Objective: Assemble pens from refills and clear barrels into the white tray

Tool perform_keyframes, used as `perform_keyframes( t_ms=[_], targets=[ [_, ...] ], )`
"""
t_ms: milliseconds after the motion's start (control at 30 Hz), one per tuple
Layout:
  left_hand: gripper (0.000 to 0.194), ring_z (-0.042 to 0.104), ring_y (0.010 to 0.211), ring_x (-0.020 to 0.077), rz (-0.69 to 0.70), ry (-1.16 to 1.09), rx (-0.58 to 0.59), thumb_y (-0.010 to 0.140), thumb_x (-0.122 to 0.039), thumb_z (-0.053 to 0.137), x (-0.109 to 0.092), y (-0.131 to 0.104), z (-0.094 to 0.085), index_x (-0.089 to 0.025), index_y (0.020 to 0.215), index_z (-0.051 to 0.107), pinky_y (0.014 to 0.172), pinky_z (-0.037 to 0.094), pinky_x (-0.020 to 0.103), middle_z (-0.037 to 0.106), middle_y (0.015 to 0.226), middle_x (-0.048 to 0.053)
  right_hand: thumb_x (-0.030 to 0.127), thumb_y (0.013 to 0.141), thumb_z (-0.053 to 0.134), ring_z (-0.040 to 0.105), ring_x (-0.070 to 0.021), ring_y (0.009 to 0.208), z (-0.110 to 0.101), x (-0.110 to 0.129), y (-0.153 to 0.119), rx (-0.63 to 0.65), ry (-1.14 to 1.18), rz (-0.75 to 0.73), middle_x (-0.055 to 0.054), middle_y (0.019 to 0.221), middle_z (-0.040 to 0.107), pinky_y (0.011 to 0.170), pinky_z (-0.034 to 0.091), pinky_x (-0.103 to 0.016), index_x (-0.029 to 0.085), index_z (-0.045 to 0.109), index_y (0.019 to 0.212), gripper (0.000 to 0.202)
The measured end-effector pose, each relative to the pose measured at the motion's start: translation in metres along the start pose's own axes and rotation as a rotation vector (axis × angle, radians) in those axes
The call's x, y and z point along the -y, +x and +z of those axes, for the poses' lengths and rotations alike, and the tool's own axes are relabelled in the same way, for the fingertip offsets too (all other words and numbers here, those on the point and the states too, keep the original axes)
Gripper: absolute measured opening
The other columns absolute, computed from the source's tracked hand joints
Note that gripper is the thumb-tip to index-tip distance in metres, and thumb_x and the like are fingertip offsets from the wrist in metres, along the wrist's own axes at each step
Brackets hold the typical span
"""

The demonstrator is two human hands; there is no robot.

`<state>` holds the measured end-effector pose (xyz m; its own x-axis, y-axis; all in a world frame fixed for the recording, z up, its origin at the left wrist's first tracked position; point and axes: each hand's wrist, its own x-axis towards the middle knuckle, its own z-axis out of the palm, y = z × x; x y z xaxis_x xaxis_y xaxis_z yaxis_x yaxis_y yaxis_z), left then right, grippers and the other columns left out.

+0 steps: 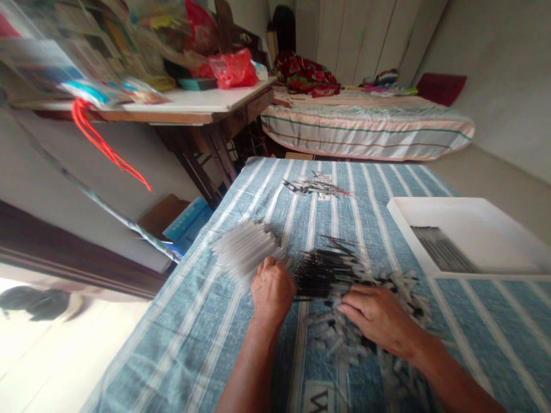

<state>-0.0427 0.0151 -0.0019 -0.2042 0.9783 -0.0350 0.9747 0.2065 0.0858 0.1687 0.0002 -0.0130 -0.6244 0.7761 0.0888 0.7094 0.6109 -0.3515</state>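
The left hand [272, 287] is curled at the edge of the pale sticks [247, 246] on the striped table [172, 344]. The right hand [379, 315] pinches by the black sticks [327, 272]. What either grip holds, you cannot tell.

My left hand [272, 287] and right hand [381, 318] are bare, with round, bumpy knuckles on top. My left arm [252, 367] and right arm [447, 367] are bare too, as far up as they show. Each is thin by the hand and gets thicker further up, but small marks on me are too blurry to see.
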Motion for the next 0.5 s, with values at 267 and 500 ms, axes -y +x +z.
perform_keyframes(
  t_ms=[267,500],
  targets=[
    [0.014,0.058,0.069,0.0153,-0.012,-0.303,-0.212,0.073,-0.009,0.047,0.003,0.004,0.001,-0.015,0.070,0.059,0.066,0.042,0.023,0.060,0.074,0.005,0.024,0.090,0.046,0.067,-0.0179,0.072,0.002,0.025,0.025,0.220,-0.121,0.044,-0.005,0.075,0.072,0.059,0.038,-0.022,0.020,0.065,0.081,0.021],
    [0.015,0.057,0.061,0.0135,0.015,-0.683,-0.201,0.070,-0.014,0.051,0.008,0.006,0.005,-0.013,0.074,0.065,0.056,0.040,0.021,0.061,0.063,0.000,0.008,0.079,0.045,0.069,-0.0235,0.071,0.010,0.044,0.049,0.334,-0.233,-0.058,-0.011,0.074,0.072,0.059,0.043,-0.027,0.016,0.065,0.082,0.021]
  ],
)
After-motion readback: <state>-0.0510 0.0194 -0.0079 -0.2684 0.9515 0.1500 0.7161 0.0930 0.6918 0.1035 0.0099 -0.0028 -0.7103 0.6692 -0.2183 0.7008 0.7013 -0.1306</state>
